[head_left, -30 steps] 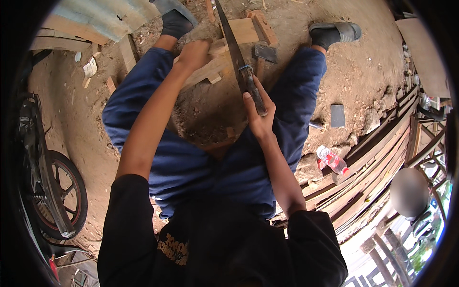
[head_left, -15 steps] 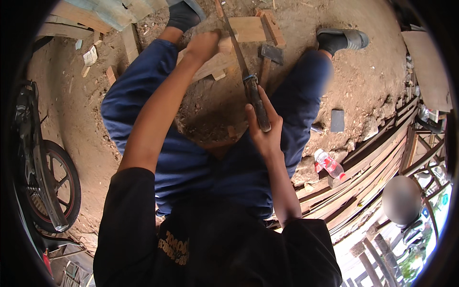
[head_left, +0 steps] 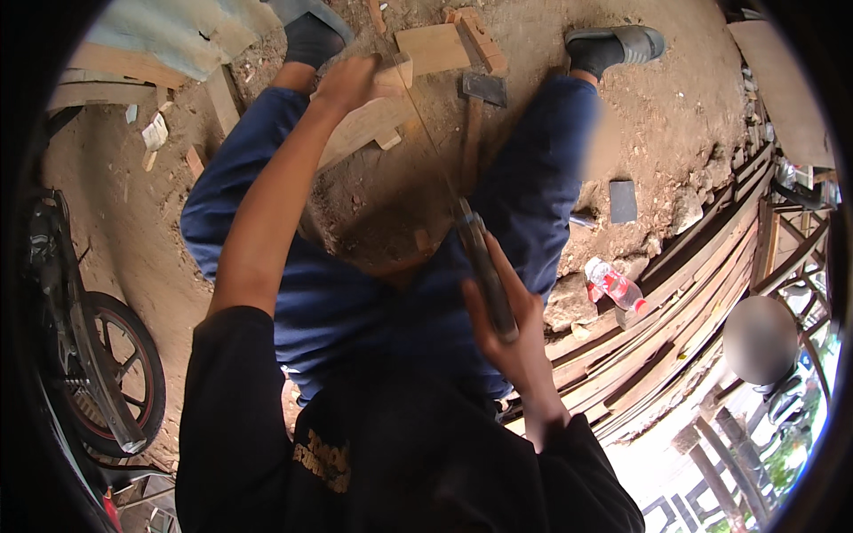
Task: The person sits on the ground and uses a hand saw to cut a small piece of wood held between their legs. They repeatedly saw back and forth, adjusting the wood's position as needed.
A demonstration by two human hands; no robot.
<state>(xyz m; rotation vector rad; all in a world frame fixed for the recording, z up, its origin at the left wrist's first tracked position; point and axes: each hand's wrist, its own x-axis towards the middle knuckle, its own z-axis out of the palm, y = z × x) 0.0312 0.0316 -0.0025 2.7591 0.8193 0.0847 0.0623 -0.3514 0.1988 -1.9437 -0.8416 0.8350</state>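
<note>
My right hand [head_left: 514,333] is wrapped round the dark handle of a handsaw [head_left: 481,266]. Its long, thin blade slants away from me to the upper left, and the far part is blurred beside a small wooden block [head_left: 394,80]. My left hand [head_left: 346,86] is closed on that block, pressing it over a thicker pale board [head_left: 362,133] near the ground. Whether the saw's teeth touch the wood, I cannot tell. Right of the blade lies a hammer [head_left: 484,89] with a wooden handle.
Beyond lie a flat wooden piece [head_left: 433,49] and a narrow brown block [head_left: 482,40]. A dark rectangular plate [head_left: 623,202] and a plastic bottle [head_left: 615,284] are to the right, near stacked planks [head_left: 657,355]. A motorcycle wheel [head_left: 115,373] stands at the left.
My right hand has drawn the saw back toward my body. My left hand keeps its hold on the block. The whole view has shifted slightly.
</note>
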